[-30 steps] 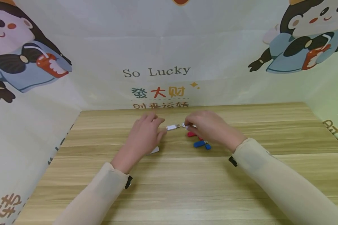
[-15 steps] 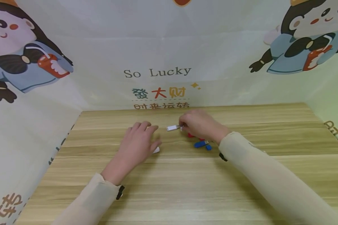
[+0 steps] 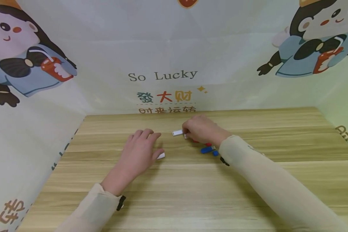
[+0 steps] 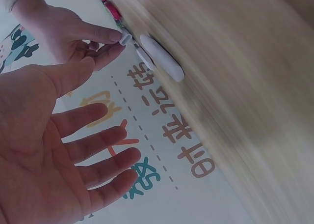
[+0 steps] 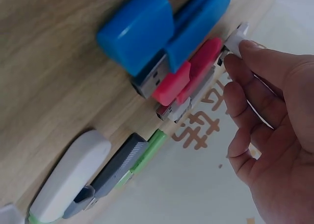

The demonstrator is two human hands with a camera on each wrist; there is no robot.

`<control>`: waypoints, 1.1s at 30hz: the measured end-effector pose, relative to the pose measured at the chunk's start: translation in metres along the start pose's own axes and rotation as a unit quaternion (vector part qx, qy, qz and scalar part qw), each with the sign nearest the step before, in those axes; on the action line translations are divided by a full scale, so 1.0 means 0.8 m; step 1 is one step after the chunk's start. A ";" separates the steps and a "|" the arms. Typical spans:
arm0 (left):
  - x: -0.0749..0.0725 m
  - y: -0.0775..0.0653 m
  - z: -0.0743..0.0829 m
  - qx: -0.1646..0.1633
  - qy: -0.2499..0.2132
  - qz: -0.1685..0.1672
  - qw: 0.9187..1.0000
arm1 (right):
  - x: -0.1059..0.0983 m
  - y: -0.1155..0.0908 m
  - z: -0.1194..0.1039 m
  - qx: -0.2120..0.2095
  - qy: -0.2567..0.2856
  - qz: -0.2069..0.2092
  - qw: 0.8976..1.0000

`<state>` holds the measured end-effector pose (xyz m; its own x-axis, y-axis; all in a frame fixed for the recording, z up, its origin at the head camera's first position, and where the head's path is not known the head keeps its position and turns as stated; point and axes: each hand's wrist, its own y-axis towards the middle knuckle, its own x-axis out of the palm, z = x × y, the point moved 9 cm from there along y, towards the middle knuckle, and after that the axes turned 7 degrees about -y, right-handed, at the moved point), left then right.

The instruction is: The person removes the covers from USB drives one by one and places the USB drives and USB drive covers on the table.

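Note:
My right hand (image 3: 201,129) pinches a small white cap (image 4: 125,38) between thumb and index finger, close to the plug end of a white USB stick (image 3: 178,132) on the table. In the right wrist view, the white cap (image 5: 236,40) shows at the fingertips. My left hand (image 3: 139,149) hovers with fingers spread and holds nothing; the left wrist view shows its palm. Partly hidden beneath its thumb lies a white rounded stick (image 3: 161,156), seen in full as a white rounded stick (image 4: 162,57) in the left wrist view.
Right of centre lie a blue USB stick (image 5: 198,25), its blue cap (image 5: 137,30), a red stick (image 5: 203,57) and a red cap (image 5: 171,84). A grey stick (image 5: 117,165), a green one (image 5: 149,150) and a white-and-green one (image 5: 71,177) also lie there. A printed cloth (image 3: 162,48) stands behind.
My right hand has moved left, bringing the white cap to the white USB stick's plug end. My left hand has drawn back toward the lower left, away from that stick.

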<state>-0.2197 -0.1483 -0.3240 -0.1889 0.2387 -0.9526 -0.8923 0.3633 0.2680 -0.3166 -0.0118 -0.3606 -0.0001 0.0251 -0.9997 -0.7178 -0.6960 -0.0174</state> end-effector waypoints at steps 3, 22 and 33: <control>0.000 -0.001 -0.001 0.000 0.000 0.000 1.000 | 0.002 0.002 0.000 0.001 0.000 -0.004 1.000; 0.002 -0.008 -0.009 -0.008 0.000 -0.008 1.000 | 0.006 0.008 0.002 0.021 -0.008 -0.009 1.000; 0.007 -0.008 -0.011 -0.014 -0.001 -0.022 1.000 | -0.005 0.003 0.001 0.022 -0.004 0.004 1.000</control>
<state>-0.2188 -0.1576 -0.3321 -0.1477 0.2254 -0.9630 -0.9106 0.3491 0.2214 -0.3190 -0.0128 -0.3570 -0.0113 0.0267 -0.9996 -0.7481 -0.6635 -0.0093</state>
